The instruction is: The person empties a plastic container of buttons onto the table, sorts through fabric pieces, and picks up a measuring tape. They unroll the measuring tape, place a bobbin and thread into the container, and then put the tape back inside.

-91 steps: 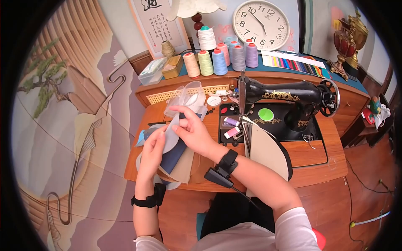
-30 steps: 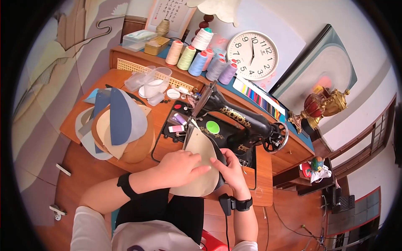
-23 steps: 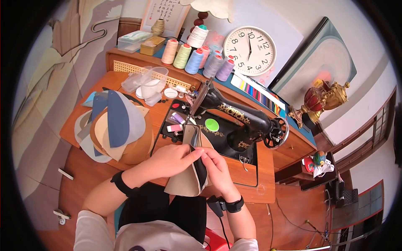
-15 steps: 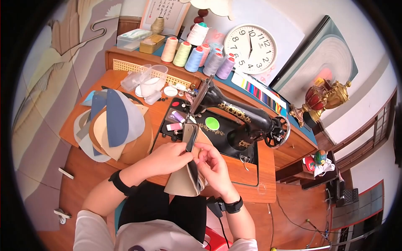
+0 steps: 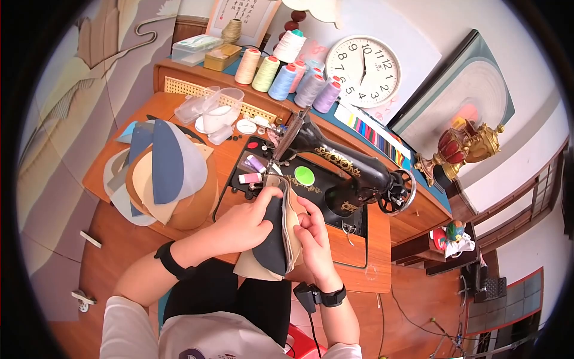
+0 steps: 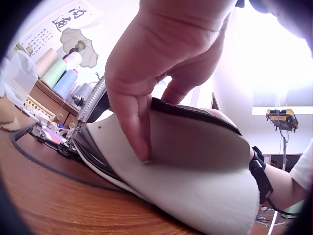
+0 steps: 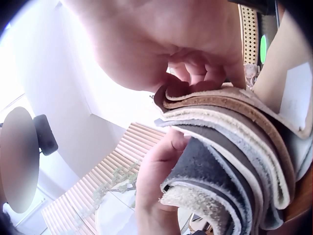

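A bundle of layered leather pieces (image 5: 272, 242), dark grey, beige and brown, stands in front of the sewing machine (image 5: 335, 158). My left hand (image 5: 245, 224) grips the bundle from its left; in the left wrist view that hand (image 6: 161, 54) has a finger against a pale beige piece (image 6: 195, 181). From the right, my right hand (image 5: 315, 245) pinches the bundle's upper edge. The right wrist view has this hand (image 7: 166, 44) over the fanned layers (image 7: 230, 127), its fingertips partly hidden behind them.
Rounded leather pieces (image 5: 170, 173) lie piled on the table's left. Clear plastic containers (image 5: 218, 113), small spools (image 5: 250, 178) and a green disc (image 5: 304, 175) are near the machine. Thread cones (image 5: 281, 81) and a wall clock (image 5: 363, 70) stand behind.
Both hands have gone from the grey piece at the left pile to the bundle by the machine. Since half a second ago, its layers have been spread, with the dark grey side turned outward.
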